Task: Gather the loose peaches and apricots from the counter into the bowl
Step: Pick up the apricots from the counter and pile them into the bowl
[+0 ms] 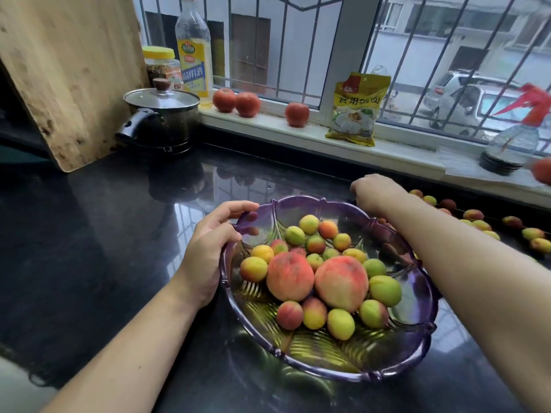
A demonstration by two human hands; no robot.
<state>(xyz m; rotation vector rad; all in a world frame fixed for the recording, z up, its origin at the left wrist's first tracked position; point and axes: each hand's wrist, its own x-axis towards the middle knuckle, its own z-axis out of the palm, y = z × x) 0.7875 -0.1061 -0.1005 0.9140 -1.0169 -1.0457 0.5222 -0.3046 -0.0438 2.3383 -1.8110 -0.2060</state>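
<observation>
Purple glass bowl (411,347) sits on black bench (98,234), holding two peaches (289,277) and many apricots (384,290). Left hand (208,251) grips rim at 9 o'clock. Right hand (377,192) curls past rim at 1 o'clock; contents cannot tell. Loose apricots (477,225) lie at 3 o'clock. Bench open at 10 o'clock.

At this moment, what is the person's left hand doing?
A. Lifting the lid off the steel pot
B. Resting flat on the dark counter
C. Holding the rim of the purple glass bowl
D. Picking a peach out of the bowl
C: the left hand curls over the near-left rim of the purple glass bowl, thumb inside and fingers on the edge, holding no fruit.
</observation>
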